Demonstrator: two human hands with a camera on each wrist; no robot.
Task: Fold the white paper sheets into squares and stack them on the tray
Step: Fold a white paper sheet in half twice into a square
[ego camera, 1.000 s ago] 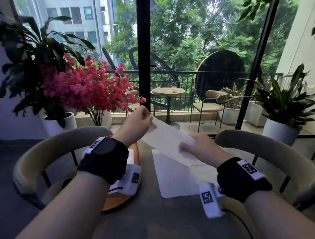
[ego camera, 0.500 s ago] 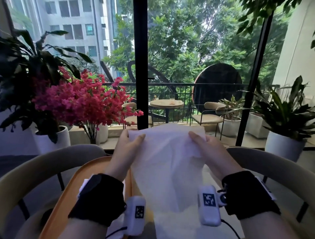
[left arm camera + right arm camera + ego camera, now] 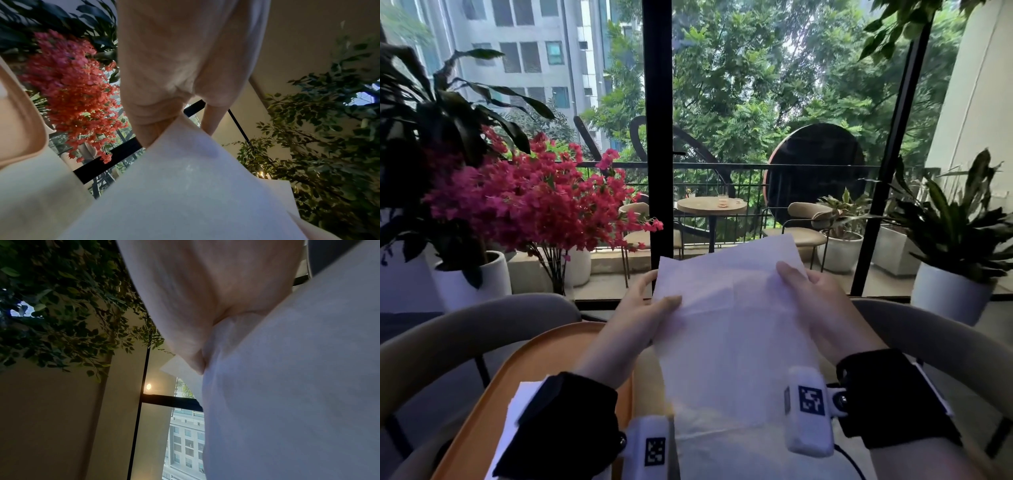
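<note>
A thin white paper sheet (image 3: 732, 318) hangs in the air in front of me, held up by both hands near its top corners. My left hand (image 3: 643, 308) pinches the upper left edge, thumb on the near face. My right hand (image 3: 811, 298) pinches the upper right edge the same way. The left wrist view shows the sheet (image 3: 185, 186) running out from under the left hand (image 3: 174, 81). In the right wrist view the paper (image 3: 287, 386) is pressed under the thumb (image 3: 195, 356). An orange tray (image 3: 524, 370) lies lower left with folded white paper (image 3: 517, 407) on it, partly hidden by my left wrist.
Two curved beige chair backs (image 3: 465, 329) (image 3: 935, 335) stand beyond the table. Pink flowers (image 3: 527, 205) in a white pot and a dark-leaved plant are at the left, another potted plant (image 3: 955, 240) at the right. A black window post (image 3: 657, 137) rises behind the sheet.
The sheet was lifted off the table and turned upright, both hands rising to hold its top corners. The head view tilted upward. Since half a second ago little has moved.
</note>
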